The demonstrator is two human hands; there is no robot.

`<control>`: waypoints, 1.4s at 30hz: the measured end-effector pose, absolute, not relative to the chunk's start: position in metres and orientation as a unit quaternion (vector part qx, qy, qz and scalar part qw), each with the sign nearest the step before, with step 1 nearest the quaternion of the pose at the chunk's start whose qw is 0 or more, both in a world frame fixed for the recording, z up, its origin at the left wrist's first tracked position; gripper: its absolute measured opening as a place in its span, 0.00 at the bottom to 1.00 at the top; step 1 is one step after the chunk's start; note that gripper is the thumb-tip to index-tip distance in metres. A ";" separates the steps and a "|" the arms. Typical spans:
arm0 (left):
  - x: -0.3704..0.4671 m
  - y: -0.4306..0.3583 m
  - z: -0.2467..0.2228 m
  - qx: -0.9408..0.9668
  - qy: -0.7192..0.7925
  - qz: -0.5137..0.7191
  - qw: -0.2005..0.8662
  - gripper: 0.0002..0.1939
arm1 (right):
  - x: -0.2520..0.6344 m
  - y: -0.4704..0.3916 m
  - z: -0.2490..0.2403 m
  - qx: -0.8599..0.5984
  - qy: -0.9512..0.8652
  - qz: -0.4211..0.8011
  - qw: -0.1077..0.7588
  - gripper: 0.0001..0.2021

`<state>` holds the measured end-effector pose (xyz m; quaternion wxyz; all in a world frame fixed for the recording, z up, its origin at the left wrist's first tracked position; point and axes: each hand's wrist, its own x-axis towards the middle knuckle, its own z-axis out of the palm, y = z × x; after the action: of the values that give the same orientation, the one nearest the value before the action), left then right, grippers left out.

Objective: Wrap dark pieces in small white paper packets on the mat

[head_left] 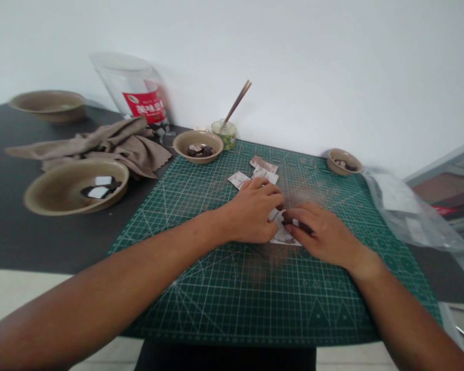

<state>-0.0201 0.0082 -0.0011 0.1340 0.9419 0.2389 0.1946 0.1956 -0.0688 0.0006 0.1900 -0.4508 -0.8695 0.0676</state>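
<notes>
My left hand [257, 211] is closed, its thumb and fingertips at the left edge of a small white paper piece [284, 238] smudged with brown. The paper lies on the green cutting mat [216, 278]. Over its right side, my right hand [322, 232] is closed around a dark brown lump [304, 226], partly hidden by the fingers. Just beyond my left hand are a few similar paper pieces, one white [238, 179] and one stained brown [263, 164]. Brown powder is smeared over the mat around both hands.
A bowl with dark pieces [198, 159] and a green-patterned glass with sticks [228, 141] stand at the back. At left are a larger bowl [42, 198], a brown cloth [100, 147], a clear tub [119, 82] and another bowl [48, 107]. At right are a small bowl [342, 170] and plastic bag [410, 216].
</notes>
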 end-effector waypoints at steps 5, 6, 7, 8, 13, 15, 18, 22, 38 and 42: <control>-0.025 0.009 0.001 0.961 0.222 0.122 0.107 0.17 | 0.191 -0.068 -0.003 -0.475 -0.872 0.028 0.119 0.07; -0.026 0.009 0.001 0.963 0.220 0.114 0.103 0.18 | 0.190 -0.069 -0.003 -0.478 -0.870 0.034 0.119 0.06; -0.026 0.009 0.000 0.965 0.217 0.109 0.100 0.18 | 0.189 -0.069 -0.002 -0.480 -0.867 0.043 0.125 0.05; -0.026 0.009 0.000 0.966 0.215 0.106 0.097 0.19 | 0.189 -0.069 -0.002 -0.478 -0.865 0.055 0.139 0.05; -0.029 0.009 -0.004 0.970 0.202 0.098 0.095 0.19 | 0.192 -0.067 0.000 -0.431 -0.874 0.118 0.189 0.11; -0.030 0.010 -0.005 0.970 0.200 0.098 0.094 0.19 | 0.193 -0.066 0.000 -0.418 -0.881 0.131 0.178 0.12; -0.031 0.010 -0.007 0.971 0.197 0.096 0.094 0.20 | 0.195 -0.065 0.000 -0.417 -0.883 0.140 0.163 0.11; -0.031 0.009 -0.006 0.972 0.197 0.085 0.100 0.23 | 0.196 -0.066 -0.001 -0.412 -0.887 0.131 0.159 0.09; -0.033 0.009 -0.001 0.969 0.224 0.052 0.089 0.25 | 0.193 -0.069 -0.005 -0.447 -0.873 0.124 0.151 0.05; -0.035 0.009 -0.001 0.969 0.228 0.044 0.082 0.27 | 0.190 -0.069 -0.006 -0.454 -0.867 0.148 0.142 0.03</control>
<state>-0.0346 0.0093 -0.0011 0.0819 0.9692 0.2281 0.0437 0.1897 -0.0691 -0.0057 0.1420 -0.4536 -0.8674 0.1476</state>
